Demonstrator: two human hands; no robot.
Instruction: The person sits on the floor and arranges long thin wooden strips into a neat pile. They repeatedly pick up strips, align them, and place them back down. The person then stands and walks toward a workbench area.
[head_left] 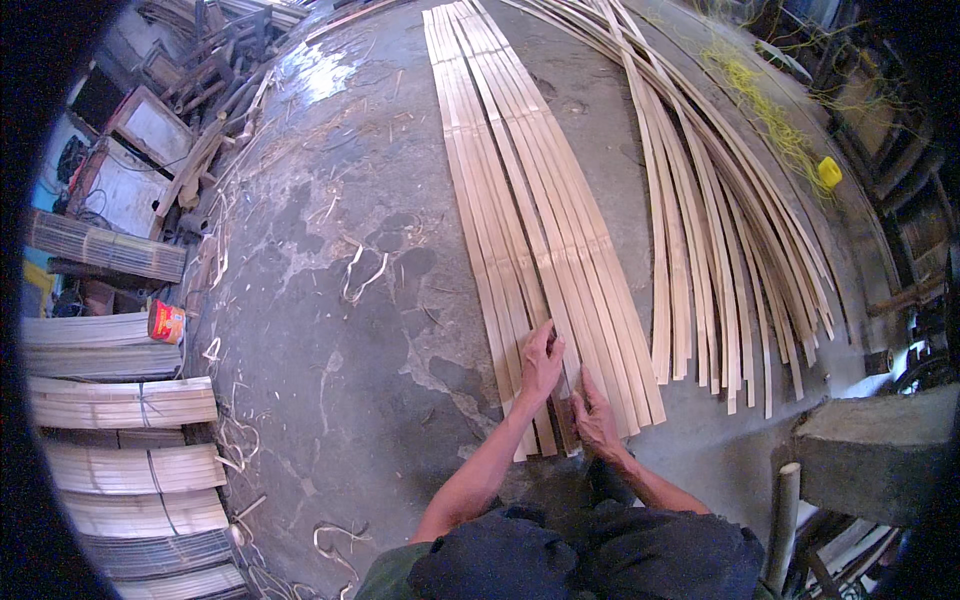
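Long pale bamboo strips (570, 235) lie side by side on the floor in front of me, running away to the far side. A dark lengthwise gap parts them into two groups. My left hand (542, 364) is over the near part of this gap, its fingers curled down in a pinch on a strip's edge; the fingertips are partly hidden. A little nearer and to the right, my right hand (597, 414) grips a strip close to its near end, thumb and fingers pressed together. Both hands stay low against the strips.
To the right, more loose strips (735, 270) fan across the concrete floor (330, 270). Tied bamboo bundles (125, 403) are stacked at the left beside a red tin (166, 322). Yellow twine (760, 100) and a yellow container (829, 172) lie far right. A concrete block (870, 445) stands near right.
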